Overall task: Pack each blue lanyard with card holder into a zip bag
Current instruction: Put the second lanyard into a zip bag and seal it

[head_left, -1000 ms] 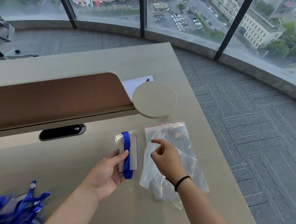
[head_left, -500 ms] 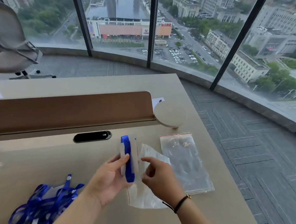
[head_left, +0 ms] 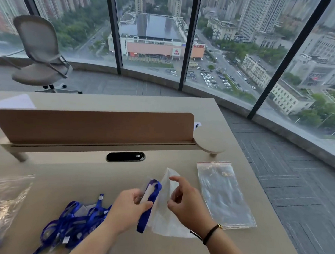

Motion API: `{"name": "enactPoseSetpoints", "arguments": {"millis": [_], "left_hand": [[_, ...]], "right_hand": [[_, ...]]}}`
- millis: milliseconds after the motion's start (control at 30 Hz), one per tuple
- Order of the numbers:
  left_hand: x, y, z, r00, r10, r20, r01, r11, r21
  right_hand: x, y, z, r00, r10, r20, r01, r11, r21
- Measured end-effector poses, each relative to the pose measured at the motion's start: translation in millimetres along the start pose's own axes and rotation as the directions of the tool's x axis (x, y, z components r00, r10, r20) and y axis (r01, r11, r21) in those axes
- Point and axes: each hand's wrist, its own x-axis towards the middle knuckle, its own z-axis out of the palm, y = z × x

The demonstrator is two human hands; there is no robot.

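My left hand (head_left: 128,207) grips a folded blue lanyard with its clear card holder (head_left: 149,201), held just above the desk. Beside it, my right hand (head_left: 186,203) pinches a clear zip bag (head_left: 164,220) by its edge, index finger raised. The bag hangs between both hands, right against the lanyard. A pile of several blue lanyards with card holders (head_left: 70,222) lies on the desk at my lower left.
A stack of red-lined zip bags (head_left: 221,191) lies flat to the right. A large clear plastic bag (head_left: 1,201) sits at the far left. A brown divider panel (head_left: 93,126) with a round shelf (head_left: 208,141) crosses the desk (head_left: 156,248). An office chair (head_left: 40,52) stands by the windows.
My right hand took one zip bag off the stack and brought it left against the lanyard. The left hand tilted the lanyard toward the bag. The camera view rose.
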Motion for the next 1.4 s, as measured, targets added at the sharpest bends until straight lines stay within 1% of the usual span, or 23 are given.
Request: {"name": "enactPoseSetpoints", "arguments": {"millis": [100,200,300,400,500,567,700,767,833,900,967,1033,1100,1133,1167,1200,1233,1300,1367,1400], "left_hand": [[4,-4,-5,0.998,-0.004,0.056,-0.003,0.992,0.128],[8,-5,-8,0.99,0.004,0.139,-0.043,0.96,0.278],[12,-2,-7,0.974,0.019,0.227,-0.105,0.922,0.372],[18,-1,-3,0.969,0.015,0.246,-0.122,0.896,0.427],[25,3,3,0.984,0.023,0.177,-0.096,0.904,0.416],[25,8,7,0.99,0.005,0.142,-0.059,0.923,0.38],[31,1,9,0.985,-0.021,0.17,-0.045,0.926,0.374],[34,-7,8,0.985,-0.042,0.164,-0.014,0.945,0.327],[33,-9,6,0.982,-0.046,0.185,-0.001,0.97,0.245],[30,-12,5,0.987,-0.024,0.161,-0.018,0.968,0.252],[32,-25,0,0.997,-0.002,0.08,-0.024,0.949,0.315],[28,-32,-2,0.994,0.104,-0.03,-0.084,0.918,0.387],[22,-38,0,0.969,0.21,-0.128,-0.123,0.864,0.488],[20,-42,2,0.955,0.241,-0.171,-0.125,0.854,0.504],[19,-46,4,0.949,0.243,-0.202,-0.113,0.859,0.5],[18,-49,5,0.954,0.214,-0.212,-0.098,0.886,0.454],[18,-52,6,0.969,0.162,-0.186,-0.082,0.922,0.378],[14,-50,7,0.99,0.126,-0.056,-0.109,0.963,0.247],[6,-43,11,0.993,0.104,0.058,-0.114,0.967,0.228],[4,-41,13,0.992,0.104,0.076,-0.12,0.959,0.256]], "right_hand": [[-1,-6,6,1.0,-0.02,0.015,0.019,1.0,0.011],[-1,-11,12,0.999,-0.028,0.035,0.027,0.999,0.03],[-2,-13,19,0.996,-0.062,0.058,0.06,0.998,0.024],[-3,-15,26,0.994,-0.078,0.071,0.078,0.997,0.011],[-6,-17,31,0.991,-0.073,0.115,0.07,0.997,0.025],[-9,-16,33,0.989,-0.069,0.129,0.063,0.997,0.048],[-13,-12,33,0.992,-0.04,0.119,0.037,0.999,0.025],[-13,-9,30,0.995,-0.024,0.093,0.023,1.0,0.011],[-11,-5,28,0.999,-0.003,0.048,0.003,1.0,0.001],[-9,-2,26,1.0,0.031,0.002,-0.031,0.999,0.017],[-7,0,25,0.996,0.081,-0.03,-0.079,0.995,0.054],[-5,3,25,0.99,0.138,-0.043,-0.132,0.985,0.112],[-3,5,27,0.984,0.173,-0.051,-0.163,0.974,0.156],[-2,5,27,0.982,0.18,-0.055,-0.169,0.971,0.169],[-1,6,27,0.982,0.182,-0.055,-0.17,0.969,0.18],[0,6,27,0.982,0.18,-0.053,-0.167,0.968,0.187],[0,5,27,0.983,0.174,-0.048,-0.162,0.968,0.193],[0,3,26,0.984,0.177,-0.031,-0.165,0.96,0.226],[2,1,24,0.979,0.202,-0.007,-0.192,0.94,0.281],[2,0,24,0.977,0.212,0.002,-0.203,0.932,0.301]]}}
